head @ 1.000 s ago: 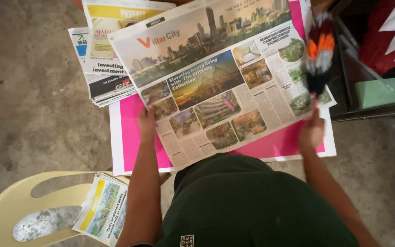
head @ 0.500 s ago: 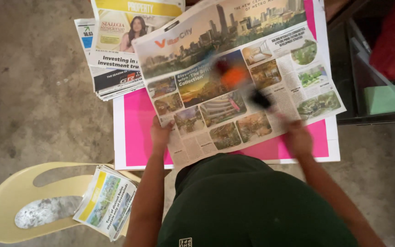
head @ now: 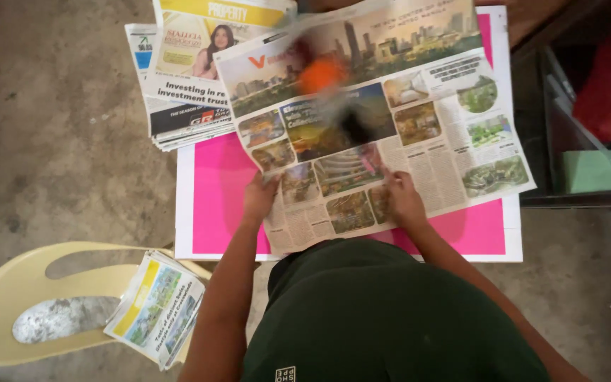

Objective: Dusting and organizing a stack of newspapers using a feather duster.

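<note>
Head view, looking straight down: a wide printed newspaper sheet with colour photographs of buildings (head: 390, 127) lies spread at twelve o'clock from the person's dark green shirt (head: 383, 318), on top of a bright pink rectangular board with a white border (head: 220, 191).

The left hand (head: 259, 198) rests on the sheet's near left edge, fingers together and pressed flat on the paper.

The right hand (head: 401, 198) sits at about one o'clock from the shirt, closed around the near end of a brush-like tool with an orange and black head (head: 334, 99). The tool reaches across the sheet toward eleven o'clock and is badly blurred, so its exact shape cannot be told.

At ten o'clock from the sheet, a stack of folded newspapers with a yellow-headed front page (head: 192, 78) lies partly under the sheet's far left corner.

At eight o'clock stands a cream plastic chair (head: 8, 304), and a folded newspaper with green and yellow pictures (head: 157, 304) rests on its edge.

At three o'clock, a pale green box (head: 595, 170) sits inside a dark frame.
</note>
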